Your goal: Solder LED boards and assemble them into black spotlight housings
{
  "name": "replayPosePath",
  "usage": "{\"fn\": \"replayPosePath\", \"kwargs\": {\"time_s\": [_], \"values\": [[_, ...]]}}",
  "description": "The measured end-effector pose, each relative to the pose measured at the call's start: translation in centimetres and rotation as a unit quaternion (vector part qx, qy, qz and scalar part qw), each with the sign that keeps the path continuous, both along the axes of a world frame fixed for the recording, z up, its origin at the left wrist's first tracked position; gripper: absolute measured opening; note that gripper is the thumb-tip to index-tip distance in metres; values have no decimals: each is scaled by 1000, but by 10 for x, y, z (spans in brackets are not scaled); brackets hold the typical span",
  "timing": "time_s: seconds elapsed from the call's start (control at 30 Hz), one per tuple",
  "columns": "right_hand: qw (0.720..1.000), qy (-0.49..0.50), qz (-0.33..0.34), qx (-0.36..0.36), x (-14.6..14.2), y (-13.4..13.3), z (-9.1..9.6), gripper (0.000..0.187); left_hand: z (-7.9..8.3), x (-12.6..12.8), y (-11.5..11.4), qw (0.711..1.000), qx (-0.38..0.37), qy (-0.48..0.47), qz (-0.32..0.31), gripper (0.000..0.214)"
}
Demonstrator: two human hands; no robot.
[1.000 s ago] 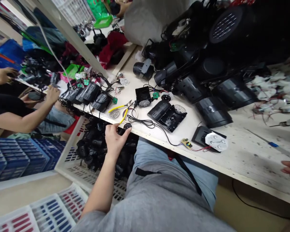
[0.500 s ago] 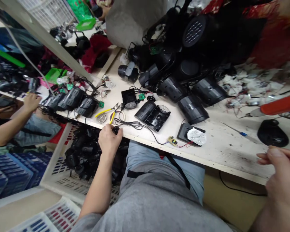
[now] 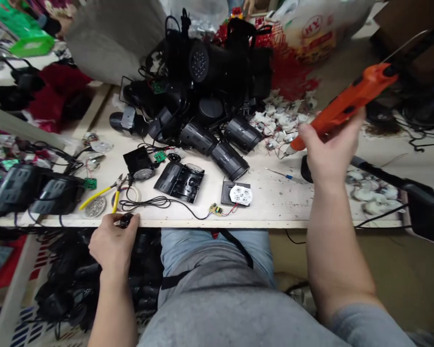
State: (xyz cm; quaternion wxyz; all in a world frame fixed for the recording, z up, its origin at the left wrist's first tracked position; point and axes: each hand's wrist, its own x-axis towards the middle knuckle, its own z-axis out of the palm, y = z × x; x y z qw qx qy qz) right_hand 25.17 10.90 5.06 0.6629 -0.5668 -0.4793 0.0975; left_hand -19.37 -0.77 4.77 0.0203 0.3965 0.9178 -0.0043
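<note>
My right hand [image 3: 329, 149] is wrapped round an orange electric screwdriver [image 3: 350, 103], its tip slanting down to the left over the bench. At the front edge, my left hand [image 3: 114, 241] pinches a small black round part [image 3: 126, 220], mostly covered by the fingers. Just beyond that hand lie yellow-handled pliers [image 3: 97, 196] and a coiled black cable [image 3: 148, 202]. An opened black housing [image 3: 181, 180] rests in the middle. Nearer the edge sit a small yellowish circuit board [image 3: 215, 209] and a white LED board [image 3: 241, 195] on a black square piece.
Black cylindrical lamp housings [image 3: 229, 160] are heaped at the back. White small parts [image 3: 280, 115] lie in a pile to their right. A blue-handled thin screwdriver [image 3: 288, 177] lies on the bench. Below the edge at left, a crate [image 3: 16, 294] holds black parts.
My right hand has moved onto the orange electric screwdriver and taken hold of it. The view has swung right. My left hand still pinches the black part at the bench edge.
</note>
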Motion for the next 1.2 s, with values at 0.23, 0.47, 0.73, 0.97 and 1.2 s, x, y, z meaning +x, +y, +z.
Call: {"fn": "replayPosePath", "kwargs": {"time_s": [0.23, 0.47, 0.73, 0.97, 1.2], "values": [[997, 1, 8, 75, -7, -5, 11, 60, 6, -5, -9, 989, 116, -79, 52, 43], [992, 112, 47, 16, -23, -68, 4, 48, 23, -6, -17, 770, 393, -501, 42, 33], [992, 121, -19, 34, -39, -85, -13, 29, 16, 90, 1, 545, 171, -821, -4, 46], [992, 119, -29, 28, -41, -86, -12, 28, 13, 138, 1, 466, 3, -881, -79, 39], [983, 157, 53, 82, -53, -104, 23, 23, 0, 172, -17, 462, -39, -874, -149, 44]]}}
